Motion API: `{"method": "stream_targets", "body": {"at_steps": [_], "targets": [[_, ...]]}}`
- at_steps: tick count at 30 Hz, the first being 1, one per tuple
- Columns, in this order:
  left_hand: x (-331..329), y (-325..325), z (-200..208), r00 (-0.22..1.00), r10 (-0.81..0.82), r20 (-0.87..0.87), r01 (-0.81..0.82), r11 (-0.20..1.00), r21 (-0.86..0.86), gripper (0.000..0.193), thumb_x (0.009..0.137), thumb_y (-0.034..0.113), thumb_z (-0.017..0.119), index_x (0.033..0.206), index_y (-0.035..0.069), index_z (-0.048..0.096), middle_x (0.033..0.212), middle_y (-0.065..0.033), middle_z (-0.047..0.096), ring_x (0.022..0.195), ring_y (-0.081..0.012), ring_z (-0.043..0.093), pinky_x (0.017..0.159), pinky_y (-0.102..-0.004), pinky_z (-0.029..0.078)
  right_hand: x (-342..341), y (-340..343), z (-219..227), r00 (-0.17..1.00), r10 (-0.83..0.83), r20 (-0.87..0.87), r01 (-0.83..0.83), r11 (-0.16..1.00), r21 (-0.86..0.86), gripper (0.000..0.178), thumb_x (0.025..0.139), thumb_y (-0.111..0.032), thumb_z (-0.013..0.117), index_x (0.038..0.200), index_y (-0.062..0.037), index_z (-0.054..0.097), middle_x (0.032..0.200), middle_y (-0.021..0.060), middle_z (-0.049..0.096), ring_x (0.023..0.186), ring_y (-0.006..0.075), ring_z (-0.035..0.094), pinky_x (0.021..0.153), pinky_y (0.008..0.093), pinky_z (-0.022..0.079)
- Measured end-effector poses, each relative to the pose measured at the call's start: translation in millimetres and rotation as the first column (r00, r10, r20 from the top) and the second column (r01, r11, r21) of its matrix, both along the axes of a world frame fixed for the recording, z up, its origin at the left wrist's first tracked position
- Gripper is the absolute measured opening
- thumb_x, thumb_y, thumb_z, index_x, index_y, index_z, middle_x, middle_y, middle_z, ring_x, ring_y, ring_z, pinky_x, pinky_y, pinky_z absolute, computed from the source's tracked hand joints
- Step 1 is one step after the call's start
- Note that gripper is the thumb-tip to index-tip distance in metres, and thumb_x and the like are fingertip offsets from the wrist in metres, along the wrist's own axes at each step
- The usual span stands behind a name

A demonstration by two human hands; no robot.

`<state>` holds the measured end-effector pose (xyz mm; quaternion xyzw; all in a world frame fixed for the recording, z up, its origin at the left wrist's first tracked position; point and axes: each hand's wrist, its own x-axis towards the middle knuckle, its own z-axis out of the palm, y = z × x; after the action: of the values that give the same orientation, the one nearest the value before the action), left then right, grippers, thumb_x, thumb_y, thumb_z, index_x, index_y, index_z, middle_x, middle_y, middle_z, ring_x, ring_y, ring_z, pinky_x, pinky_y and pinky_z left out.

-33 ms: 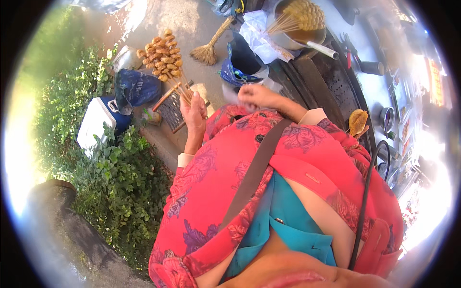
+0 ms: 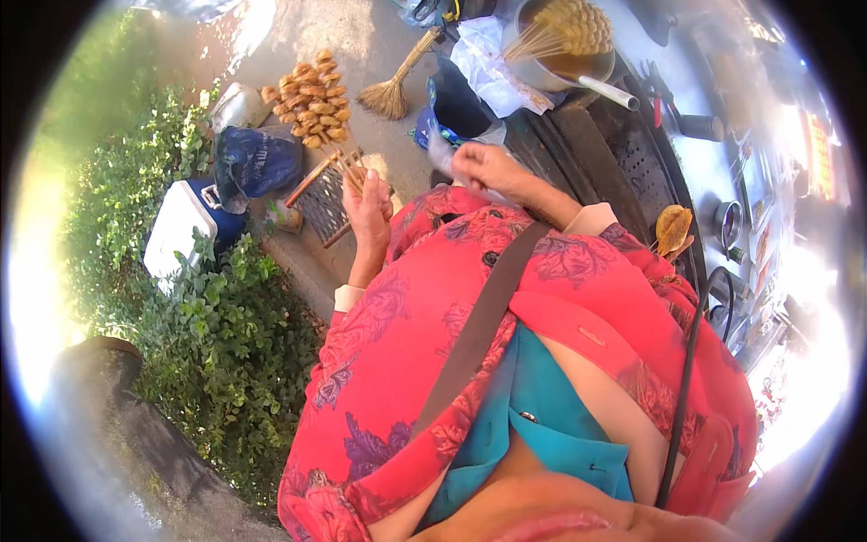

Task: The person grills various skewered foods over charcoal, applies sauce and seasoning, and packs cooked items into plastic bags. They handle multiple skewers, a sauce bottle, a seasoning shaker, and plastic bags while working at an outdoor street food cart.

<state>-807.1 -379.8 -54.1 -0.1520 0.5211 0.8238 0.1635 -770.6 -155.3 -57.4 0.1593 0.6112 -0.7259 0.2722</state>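
Head view: a person in a red floral jacket (image 2: 379, 361) holds up a bundle of skewers (image 2: 312, 101), the left hand (image 2: 366, 212) closed around the bare sticks with the thumb pressed along them. Browned, rounded pieces crowd the sticks just beyond the grip, fanning up and to its left. To the right of that grip, near it but apart, the right hand (image 2: 495, 170) is curled above the jacket front; a whitish blur shows at its fingertips, and whether they pinch it cannot be told. Just left of the grip lies a mesh panel (image 2: 327, 206) with brown bars, and farther left a dark blue bag (image 2: 259, 163) and a white-lidded cooler (image 2: 176, 235) beside leafy plants (image 2: 230, 325). Beyond the grip, slightly to its right, a straw broom (image 2: 388, 99) lies on the ground. Well off to the upper right, a paler bunch of skewers (image 2: 573, 32) rests over a pot (image 2: 549, 83), next to crumpled white wrapping (image 2: 483, 59)
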Motion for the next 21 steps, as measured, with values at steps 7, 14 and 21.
{"method": "stream_targets", "body": {"at_steps": [7, 14, 21], "targets": [[-10.9, 54.4, 13.3, 0.944, -0.147, -0.296, 0.102, 0.982, -0.161, 0.021, 0.093, 0.022, 0.052, 0.102, 0.005, 0.045, 0.083, -0.0037, 0.054, 0.057, -0.0053, 0.046, 0.048, -0.0177, 0.039, -29.7, -46.6, 49.8, 0.861, 0.082, -0.502, 0.045, 0.971, 0.236, 0.018, 0.09, -0.015, 0.052, 0.093, 0.0021, 0.053, 0.077, 0.01, 0.061, 0.066, 0.0134, 0.059, 0.057, 0.0293, 0.046], [-33.8, 50.5, 23.5, 0.983, -0.071, -0.167, 0.049, 0.99, -0.132, 0.016, 0.093, 0.016, 0.052, 0.101, 0.004, 0.045, 0.085, -0.0017, 0.054, 0.068, -0.0062, 0.05, 0.059, -0.0201, 0.043, -23.9, -19.6, 62.9, 0.918, -0.058, -0.393, 0.104, 0.99, 0.097, 0.029, 0.083, -0.017, 0.053, 0.11, -0.0072, 0.058, 0.095, 0.0163, 0.062, 0.084, 0.0332, 0.06, 0.074, 0.036, 0.048], [-34.2, 43.6, 38.9, 0.976, 0.022, -0.216, -0.041, 0.996, -0.081, 0.015, 0.092, 0.012, 0.053, 0.105, 0.007, 0.047, 0.077, 0.0016, 0.052, 0.059, -0.0038, 0.047, 0.048, -0.0167, 0.037, -78.9, 29.5, 21.5, 0.723, 0.514, -0.461, 0.113, 0.57, 0.814, 0.037, 0.081, -0.033, 0.061, 0.112, -0.0135, 0.06, 0.118, 0.0112, 0.054, 0.105, 0.0293, 0.053, 0.086, 0.0383, 0.045]]}}
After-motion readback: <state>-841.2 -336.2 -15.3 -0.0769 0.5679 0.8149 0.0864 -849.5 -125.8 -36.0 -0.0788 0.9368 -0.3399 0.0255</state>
